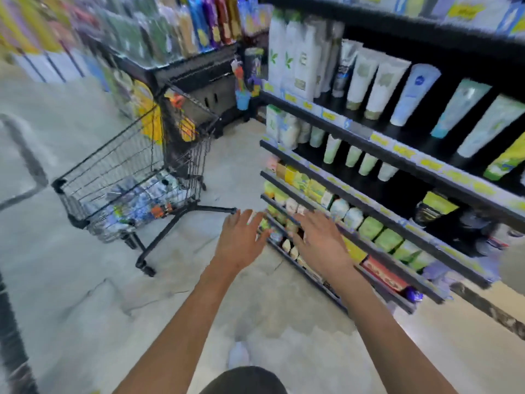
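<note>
- Two hands: left hand (241,241) and right hand (319,243), fingers spread, holding nothing.
- Low-shelf packs (286,245) between the hands, 12 o'clock; count blurred.
- One cart (127,177), 10 o'clock.

We stretch both bare arms forward, our left hand (241,241) and right hand (319,241) side by side, palms down, fingers spread straight, holding nothing.

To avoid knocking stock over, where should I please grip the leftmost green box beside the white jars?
Take the leftmost green box by its top edge, pinched front to back, from the aisle, slightly above. A white jar and the next box crowd its sides and the shelf rail covers its base, so likely only the top is free.
</note>
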Demonstrator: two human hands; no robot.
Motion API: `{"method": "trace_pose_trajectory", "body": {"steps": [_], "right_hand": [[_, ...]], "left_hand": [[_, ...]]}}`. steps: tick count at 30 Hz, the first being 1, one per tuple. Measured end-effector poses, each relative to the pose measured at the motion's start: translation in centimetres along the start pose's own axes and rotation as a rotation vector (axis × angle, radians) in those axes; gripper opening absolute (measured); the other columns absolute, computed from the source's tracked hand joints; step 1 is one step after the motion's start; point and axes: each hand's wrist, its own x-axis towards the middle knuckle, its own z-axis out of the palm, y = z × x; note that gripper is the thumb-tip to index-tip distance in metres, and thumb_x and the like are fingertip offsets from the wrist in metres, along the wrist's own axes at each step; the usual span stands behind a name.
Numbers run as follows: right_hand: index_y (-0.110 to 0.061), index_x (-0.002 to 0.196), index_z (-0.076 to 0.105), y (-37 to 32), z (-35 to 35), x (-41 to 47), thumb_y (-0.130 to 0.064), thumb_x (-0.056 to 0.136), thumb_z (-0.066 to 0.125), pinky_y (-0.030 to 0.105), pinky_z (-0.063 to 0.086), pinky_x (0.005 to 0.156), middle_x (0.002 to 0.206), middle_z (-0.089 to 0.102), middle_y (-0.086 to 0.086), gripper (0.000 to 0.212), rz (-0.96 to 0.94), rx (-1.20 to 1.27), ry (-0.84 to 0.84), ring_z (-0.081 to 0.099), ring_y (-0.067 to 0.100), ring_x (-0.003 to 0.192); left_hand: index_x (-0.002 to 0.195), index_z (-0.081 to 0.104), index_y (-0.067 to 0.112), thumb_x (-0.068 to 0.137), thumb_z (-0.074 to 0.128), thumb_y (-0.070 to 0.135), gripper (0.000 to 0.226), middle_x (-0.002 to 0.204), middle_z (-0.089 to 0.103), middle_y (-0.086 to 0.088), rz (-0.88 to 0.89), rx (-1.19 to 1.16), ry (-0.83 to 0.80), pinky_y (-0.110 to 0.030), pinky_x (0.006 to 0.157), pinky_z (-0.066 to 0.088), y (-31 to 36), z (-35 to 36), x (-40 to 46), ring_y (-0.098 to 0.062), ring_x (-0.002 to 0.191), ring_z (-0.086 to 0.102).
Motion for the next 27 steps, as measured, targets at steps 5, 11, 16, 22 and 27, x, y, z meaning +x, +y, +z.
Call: {"method": "trace_pose_trajectory", "body": {"steps": [5,11,16,22,27], "right_hand": [[-0.020,0.146,0.054,-7.2,2.3,2.9,-0.058,0.101,0.034,0.049,0.037,0.115,0.149,0.055,0.008,0.063,-0.203,0.024,-0.016,0.044,0.032,0.142],[-0.020,0.151,0.049,-16.1,5.4,6.4,-0.061,0.100,0.030,0.049,0.033,0.119,0.153,0.050,0.007,0.068,-0.329,0.050,-0.094,0.038,0.036,0.147],[-0.019,0.155,0.044,-22.6,8.1,10.5,-0.050,0.106,0.046,0.045,0.026,0.123,0.159,0.043,0.006,0.057,-0.387,0.075,-0.129,0.031,0.031,0.151],[-0.023,0.150,0.047,-28.6,11.2,15.9,-0.063,0.100,0.035,0.049,0.039,0.116,0.154,0.049,0.000,0.065,-0.360,0.139,-0.165,0.037,0.026,0.148],[-0.021,0.152,0.045,-32.2,12.8,20.7,-0.053,0.104,0.045,0.048,0.038,0.117,0.155,0.047,0.000,0.058,-0.354,0.150,-0.199,0.035,0.023,0.149]], "left_hand": [[0.134,0.061,0.012,0.100,0.032,0.058,0.064,0.130,0.063,-0.015,-0.256,0.015,0.076,-0.054,0.100,0.047,-6.8,-2.5,-5.9,-0.042,0.120,0.058],[0.140,0.056,0.012,0.100,0.027,0.061,0.070,0.133,0.061,-0.016,-0.484,0.019,0.134,-0.056,0.102,0.046,-15.4,-4.4,-10.6,-0.041,0.124,0.055],[0.138,0.057,0.009,0.100,0.032,0.059,0.067,0.129,0.062,-0.016,-0.568,0.019,0.183,-0.055,0.103,0.046,-22.5,-5.6,-11.6,-0.041,0.121,0.056],[0.134,0.056,0.008,0.099,0.032,0.058,0.065,0.121,0.063,-0.012,-0.624,-0.002,0.183,-0.048,0.098,0.047,-30.4,-6.9,-11.0,-0.037,0.114,0.057],[0.142,0.050,0.010,0.103,0.046,0.051,0.057,0.136,0.059,-0.012,-0.665,-0.012,0.142,-0.048,0.106,0.043,-36.3,-6.8,-8.6,-0.035,0.126,0.052]]}}
